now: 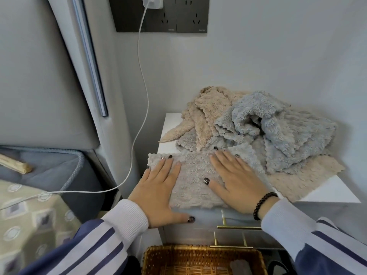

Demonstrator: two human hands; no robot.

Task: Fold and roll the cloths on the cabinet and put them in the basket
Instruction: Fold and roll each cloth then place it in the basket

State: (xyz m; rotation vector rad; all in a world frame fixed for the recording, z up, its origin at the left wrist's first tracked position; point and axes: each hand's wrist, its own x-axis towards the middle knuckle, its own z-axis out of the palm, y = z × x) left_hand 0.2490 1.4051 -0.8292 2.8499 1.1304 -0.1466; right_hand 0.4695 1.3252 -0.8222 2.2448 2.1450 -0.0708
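Head view looks down on a white cabinet (pixel 335 192) set against a pale wall. Both hands lie flat, fingers spread, on a grey-beige cloth (pixel 195 181) spread at the cabinet's front edge. The left hand (pixel 158 192) presses the cloth's left side, its thumb hanging over the cabinet's front face; its grip is open, palm down, closed on nothing. The right hand (pixel 238 181) presses the cloth's right side, also with an open grip, and a dark beaded bracelet (pixel 263 204) circles its wrist. Behind the flat cloth a rumpled heap fills the back of the cabinet top: a blue-grey cloth (pixel 278 132) lies on top, with a beige cloth (pixel 210 108) behind and to the left, and another beige one (pixel 297 181) spread beneath on the right. A woven basket (pixel 198 255) stands below the cabinet front, near brass drawer handles (pixel 238 227). A white cable (pixel 143 80) hangs from a wall socket (pixel 158 12) towards the bed (pixel 35 205).
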